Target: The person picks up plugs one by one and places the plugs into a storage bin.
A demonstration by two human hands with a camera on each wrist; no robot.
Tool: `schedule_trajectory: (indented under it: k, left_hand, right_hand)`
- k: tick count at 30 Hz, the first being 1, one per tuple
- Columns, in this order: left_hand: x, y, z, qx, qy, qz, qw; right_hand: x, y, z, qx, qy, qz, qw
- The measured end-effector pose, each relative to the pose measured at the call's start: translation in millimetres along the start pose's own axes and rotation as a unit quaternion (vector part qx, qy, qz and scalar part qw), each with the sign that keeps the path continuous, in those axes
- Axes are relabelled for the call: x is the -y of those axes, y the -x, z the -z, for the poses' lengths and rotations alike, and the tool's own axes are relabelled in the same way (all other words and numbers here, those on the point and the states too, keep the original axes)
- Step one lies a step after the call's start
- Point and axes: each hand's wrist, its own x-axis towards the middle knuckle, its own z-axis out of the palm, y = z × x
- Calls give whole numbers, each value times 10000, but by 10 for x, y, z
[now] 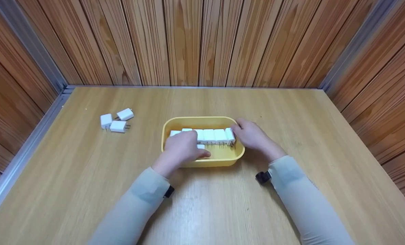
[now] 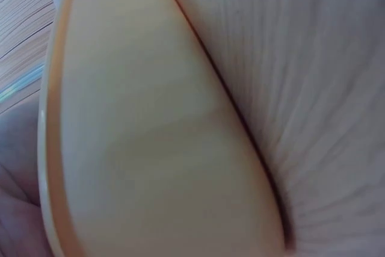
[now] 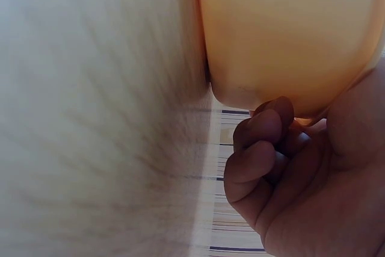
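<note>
Lying beneath left hand [image 1: 182,147], hold unclear, the tray [image 1: 221,153] has right hand [image 1: 252,135] gripping it.

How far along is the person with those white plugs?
Done, apparently: a row of plugs lined up in the yellow tray. In hand: the left hand works inside, hiding any plug held; the right hand grips the tray. Probably left: three loose plugs on the table.
</note>
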Motion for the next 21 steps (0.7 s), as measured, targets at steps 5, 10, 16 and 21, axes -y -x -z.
schedule_trajectory:
  k: [5, 10, 16, 21]
  left_hand:
    - [50, -19, 64, -65, 145, -155, 9998]
    - [124, -61, 188, -305, 470, -3, 9984]
    - [288, -72, 379, -863, 692, 64, 9938]
    - [428, -63, 522, -1063, 1079, 193, 9883]
  right_hand:
    - [-1, -7, 0, 12, -13, -15, 10000]
    - [-2, -8, -1, 57, -52, -74, 9999]
    - [-12, -8, -6, 2, 2, 32, 10000]
    - [-16, -9, -8, 18, -18, 3, 10000]
